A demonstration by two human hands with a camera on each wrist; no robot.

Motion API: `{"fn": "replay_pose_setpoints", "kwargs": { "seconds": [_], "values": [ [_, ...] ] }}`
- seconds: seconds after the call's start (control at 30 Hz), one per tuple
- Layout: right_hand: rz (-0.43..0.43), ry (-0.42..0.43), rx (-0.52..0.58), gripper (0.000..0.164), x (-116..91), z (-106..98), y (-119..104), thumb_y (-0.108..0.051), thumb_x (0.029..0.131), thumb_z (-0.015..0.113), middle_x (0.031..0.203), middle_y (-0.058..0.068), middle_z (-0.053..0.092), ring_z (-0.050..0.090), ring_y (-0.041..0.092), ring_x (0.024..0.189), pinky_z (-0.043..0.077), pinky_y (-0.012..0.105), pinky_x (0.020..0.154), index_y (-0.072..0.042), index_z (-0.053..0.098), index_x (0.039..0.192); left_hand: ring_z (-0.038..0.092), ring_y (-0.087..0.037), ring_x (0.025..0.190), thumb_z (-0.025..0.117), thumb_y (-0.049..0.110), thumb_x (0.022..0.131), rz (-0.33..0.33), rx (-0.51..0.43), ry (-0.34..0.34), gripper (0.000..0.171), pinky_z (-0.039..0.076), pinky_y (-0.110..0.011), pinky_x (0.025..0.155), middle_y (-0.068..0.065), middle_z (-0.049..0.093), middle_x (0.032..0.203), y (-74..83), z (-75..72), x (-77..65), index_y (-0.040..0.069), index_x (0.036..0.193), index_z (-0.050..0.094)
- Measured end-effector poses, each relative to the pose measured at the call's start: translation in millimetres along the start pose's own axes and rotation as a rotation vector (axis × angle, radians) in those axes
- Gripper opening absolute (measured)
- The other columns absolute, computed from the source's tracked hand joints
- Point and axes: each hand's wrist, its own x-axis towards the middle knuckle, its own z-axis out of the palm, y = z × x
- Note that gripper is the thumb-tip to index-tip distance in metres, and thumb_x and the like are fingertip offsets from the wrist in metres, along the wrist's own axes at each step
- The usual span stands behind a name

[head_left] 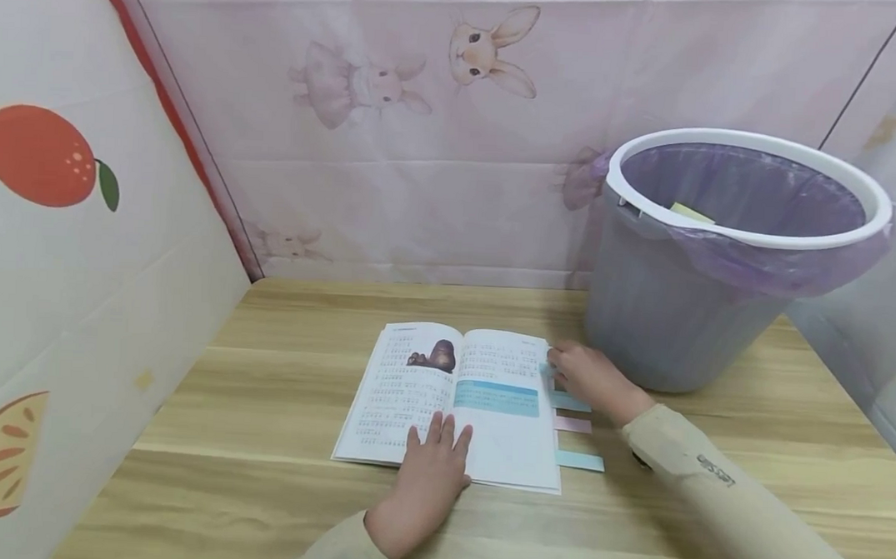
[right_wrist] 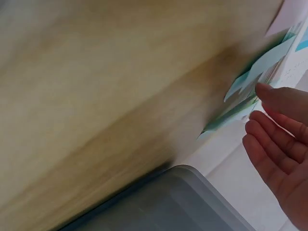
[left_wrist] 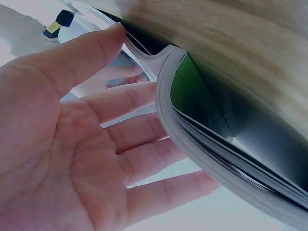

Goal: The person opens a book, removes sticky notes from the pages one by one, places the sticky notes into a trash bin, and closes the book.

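An open book [head_left: 504,453] lies on the wooden table, with print on both pages, a brown picture on the left page and a blue box on the right. My left hand [head_left: 430,477] rests spread over the lower pages near the spine; its straight fingers [left_wrist: 139,101] lie across the pages in the left wrist view. At the upper right page edge, my right hand [head_left: 590,376] pinches a blue-green sticky tab [right_wrist: 228,119] between thumb and fingers. Below it, a blue tab [head_left: 572,402], a pink tab [head_left: 573,424] and a pale blue-green tab [head_left: 581,460] stick out.
A grey bin [head_left: 664,322] with a white rim and purple liner stands on the table at the back right, close beyond my right hand. Something yellow [head_left: 691,212] shows inside it. A rabbit-print cloth [head_left: 421,212] hangs behind; a fruit-print wall [head_left: 117,282] borders the left.
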Motion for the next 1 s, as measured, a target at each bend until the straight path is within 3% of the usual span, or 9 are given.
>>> {"fn": "replay_pose_setpoints", "kwargs": {
  "seconds": [0.2,0.5,0.87,1.0],
  "values": [
    [-0.027,0.019,-0.005,0.011,0,-1,1,0.003,0.079,0.074,0.077,0.007,0.058,0.051,0.014,0.063,0.048,0.029,0.054,-0.002,0.064,0.080,0.053,-0.030,0.124,0.072,0.045,0.080,0.004,0.020,0.023,0.060,0.049,-0.051,0.091,-0.014,0.060,0.129,-0.1,-2.0,-0.1,0.013,0.130,0.061],
    [0.023,0.009,-0.024,0.005,5,-2,2,0.003,0.082,0.071,0.074,0.007,0.058,0.054,0.013,0.063,0.050,0.026,0.055,0.000,0.067,0.082,0.053,-0.029,0.124,0.070,0.046,0.081,0.026,0.039,0.019,0.061,0.049,-0.050,0.091,-0.013,0.059,0.130,0.8,-4.1,-0.5,0.014,0.131,0.060],
    [0.086,-0.008,-0.027,0.007,7,-6,3,0.004,0.081,0.071,0.078,0.009,0.061,0.062,0.019,0.070,0.054,0.028,0.061,0.001,0.067,0.085,0.053,-0.029,0.125,0.070,0.047,0.081,0.024,0.043,0.022,0.062,0.049,-0.050,0.092,-0.013,0.059,0.131,2.9,-3.0,1.5,0.015,0.132,0.059],
    [0.068,0.018,-0.029,0.012,7,-18,0,0.006,0.079,0.073,0.079,0.008,0.060,0.060,0.019,0.072,0.053,0.029,0.060,0.000,0.065,0.085,0.052,-0.029,0.125,0.071,0.046,0.081,0.014,0.031,0.020,0.061,0.048,-0.050,0.092,-0.013,0.059,0.130,3.3,-2.6,1.0,0.014,0.131,0.060]
  ]
}}
